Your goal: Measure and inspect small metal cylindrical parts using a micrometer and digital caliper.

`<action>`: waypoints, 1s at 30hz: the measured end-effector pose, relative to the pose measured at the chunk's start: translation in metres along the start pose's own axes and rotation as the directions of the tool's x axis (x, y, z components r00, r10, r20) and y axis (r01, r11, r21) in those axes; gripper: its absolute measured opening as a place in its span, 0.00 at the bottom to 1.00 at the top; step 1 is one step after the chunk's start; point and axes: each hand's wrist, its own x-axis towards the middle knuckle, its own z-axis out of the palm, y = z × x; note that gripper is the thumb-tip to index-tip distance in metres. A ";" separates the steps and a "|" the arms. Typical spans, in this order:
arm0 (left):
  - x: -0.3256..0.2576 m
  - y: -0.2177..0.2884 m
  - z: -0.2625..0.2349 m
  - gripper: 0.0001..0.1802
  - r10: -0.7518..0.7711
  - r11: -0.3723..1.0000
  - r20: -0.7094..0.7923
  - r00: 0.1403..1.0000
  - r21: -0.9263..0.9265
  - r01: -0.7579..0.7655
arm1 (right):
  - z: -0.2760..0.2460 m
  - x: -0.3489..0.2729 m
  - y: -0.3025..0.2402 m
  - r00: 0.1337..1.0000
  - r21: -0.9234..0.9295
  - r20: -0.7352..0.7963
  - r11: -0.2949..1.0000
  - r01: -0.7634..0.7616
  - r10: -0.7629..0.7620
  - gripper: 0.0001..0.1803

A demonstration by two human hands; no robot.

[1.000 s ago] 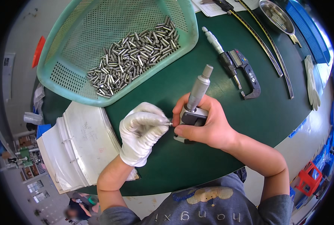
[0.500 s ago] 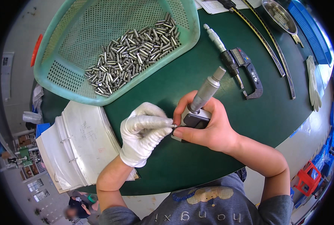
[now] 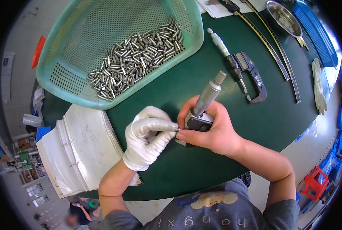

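My left hand (image 3: 146, 140), in a white glove, is closed in a pinch on a small metal pin (image 3: 178, 129). Only a short bit of the pin shows between the fingertips. My bare right hand (image 3: 220, 134) grips a micrometer (image 3: 208, 97), its silver thimble pointing up and away to the right. The pin meets the micrometer beside my right thumb; fingers hide its measuring faces. Beyond my hands, a green plastic basket (image 3: 119, 100) holds a heap of similar shiny metal pins (image 3: 140, 57).
A second, digital micrometer (image 3: 242, 63) lies farther right. Past it are two curved-looking caliper beams (image 3: 268, 42), a metal bowl (image 3: 284, 19), a blue basket (image 3: 318, 34) and a white glove (image 3: 318, 86). An open binder of papers (image 3: 86, 145) lies left of my hands on the green table (image 3: 159, 180).
The view has shifted slightly. Both hands hold nearly the same pose, with the pin still pinched at the micrometer; the micrometer's thimble end has dipped a little.
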 end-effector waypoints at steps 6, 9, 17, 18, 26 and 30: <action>-0.001 0.001 -0.002 0.05 -0.029 0.999 -0.017 0.999 -0.035 0.028 | 0.001 -0.001 -0.008 0.991 0.012 -0.061 0.993 -0.117 0.118 0.13; 0.006 -0.001 -0.009 0.06 0.040 0.997 -0.140 0.989 0.075 -0.029 | 0.000 0.000 -0.008 0.978 0.077 -0.097 0.981 -0.175 0.183 0.14; 0.092 0.000 -0.039 0.06 0.312 0.821 -0.290 0.905 0.561 -0.103 | 0.000 0.001 -0.005 0.984 0.078 -0.107 0.988 -0.132 0.140 0.14; 0.101 0.003 -0.036 0.06 0.313 0.763 -0.241 0.919 0.640 -0.092 | -0.001 0.000 -0.006 0.981 0.084 -0.112 0.985 -0.148 0.157 0.14; 0.129 -0.003 -0.043 0.09 0.347 0.391 -0.209 0.914 0.918 0.061 | -0.002 0.001 -0.005 0.980 0.168 -0.112 0.975 -0.145 0.165 0.14; 0.127 0.001 -0.040 0.13 0.239 0.287 -0.210 0.948 0.948 0.138 | 0.000 0.001 -0.004 0.981 0.140 -0.101 0.978 -0.152 0.166 0.13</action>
